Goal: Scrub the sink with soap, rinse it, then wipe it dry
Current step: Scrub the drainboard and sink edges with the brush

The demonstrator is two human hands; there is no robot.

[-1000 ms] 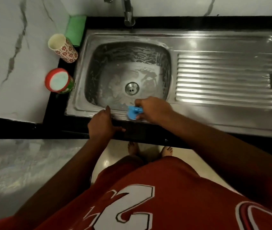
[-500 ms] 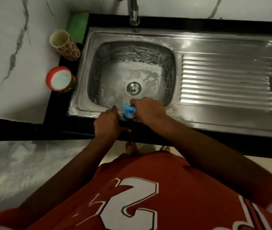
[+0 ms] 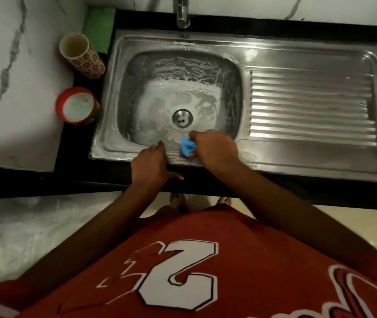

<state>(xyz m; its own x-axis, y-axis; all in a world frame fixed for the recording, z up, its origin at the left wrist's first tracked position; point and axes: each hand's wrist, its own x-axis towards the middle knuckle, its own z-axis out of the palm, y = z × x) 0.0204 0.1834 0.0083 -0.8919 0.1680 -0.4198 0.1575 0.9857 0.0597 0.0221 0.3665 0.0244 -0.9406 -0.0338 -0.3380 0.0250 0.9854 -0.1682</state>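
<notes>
Suds (image 3: 160,104) coat the sink (image 3: 183,72) all round the drain (image 3: 182,117); I judge scrubbing nearly done. Right hand (image 3: 215,150) grips the blue scrubber (image 3: 187,146) just nearside of the drain; left hand (image 3: 150,166) rests beside it, fingers loose. Rinse and drying not yet begun.

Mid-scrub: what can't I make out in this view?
Head view only.
Tap: top cut off by the upper edge.
Scrubber: mostly under the right hand, kind unclear.
Red tub: label hidden, seen from above.
Sink: near wall hidden below its rim.
</notes>
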